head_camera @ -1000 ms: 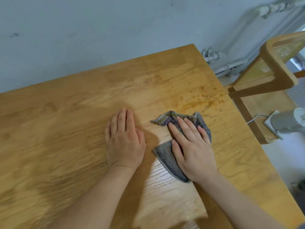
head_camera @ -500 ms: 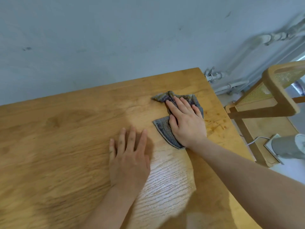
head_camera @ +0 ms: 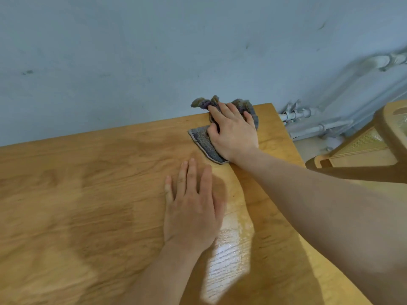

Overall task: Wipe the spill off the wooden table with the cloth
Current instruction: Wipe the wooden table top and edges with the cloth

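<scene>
As the cloth [head_camera: 203, 142] looks soft, light & prone to bunching, it's best pressed flat from above. It's at the far edge of the surface [head_camera: 88, 194] under the right hand [head_camera: 233, 135], grip apart, pressing; left hand [head_camera: 191, 208] lies flat, grip apart too.

Right hand [head_camera: 234, 135] presses the cloth [head_camera: 202, 143] on the table [head_camera: 88, 194] near its far edge, left hand [head_camera: 191, 212] flat.

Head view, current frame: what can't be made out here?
The table under the cloth and right hand: covered, so whether that patch is clean is hidden.
The right hand's hold: gripping or only pressing the cloth is unclear; its own fingers cover the contact.
The left hand: motion-blurred.
The chair: cut off by the right edge.
</scene>
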Available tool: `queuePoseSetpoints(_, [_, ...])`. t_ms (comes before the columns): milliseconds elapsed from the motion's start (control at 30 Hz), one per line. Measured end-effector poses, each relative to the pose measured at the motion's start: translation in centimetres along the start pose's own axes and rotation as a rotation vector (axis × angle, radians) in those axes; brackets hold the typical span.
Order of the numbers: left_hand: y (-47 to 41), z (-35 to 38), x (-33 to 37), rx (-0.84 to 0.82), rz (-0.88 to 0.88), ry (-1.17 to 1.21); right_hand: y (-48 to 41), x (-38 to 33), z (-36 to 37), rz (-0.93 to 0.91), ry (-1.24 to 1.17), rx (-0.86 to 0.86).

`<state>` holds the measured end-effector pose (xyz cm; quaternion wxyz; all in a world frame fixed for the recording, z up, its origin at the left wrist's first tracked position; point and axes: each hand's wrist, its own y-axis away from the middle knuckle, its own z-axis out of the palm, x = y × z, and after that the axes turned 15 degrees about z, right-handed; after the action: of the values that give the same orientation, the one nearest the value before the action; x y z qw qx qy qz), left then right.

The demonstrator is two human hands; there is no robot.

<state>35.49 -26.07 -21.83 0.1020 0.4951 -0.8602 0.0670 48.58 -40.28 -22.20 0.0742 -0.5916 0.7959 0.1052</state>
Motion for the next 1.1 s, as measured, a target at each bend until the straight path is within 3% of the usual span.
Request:
queuePoseSetpoints(133, [0.0,-0.1,0.3,-0.010,-0.033,-0.019,0.0,-0.5,0.2,-0.047,0.036,-0.020])
queuePoseSetpoints(367, [0.3,-0.3,0.3,-0.005,-0.076,-0.033,3.4,-1.7,0.1,-0.327,-0.010,-0.117])
queuePoseSetpoints(633, [0.0,0.1,0.2,0.041,-0.062,-0.015,-1.3,6.6,-1.7,-0.013,-0.027,0.037])
queuePoseSetpoints(800, [0.2,0.2,0.2,0.049,-0.053,-0.031,4.3,6.8,-1.6,0.022,0.013,0.020])
queuePoseSetpoints(967, [0.2,0.1,0.3,0.055,-0.057,-0.033,17.7,6.4,-0.8,-0.074,0.007,-0.047])
queuePoseSetpoints(1100, [0.3,0.0,0.4,0.056,-0.058,-0.024,19.8,10.7,-1.9,-0.368,0.019,-0.127])
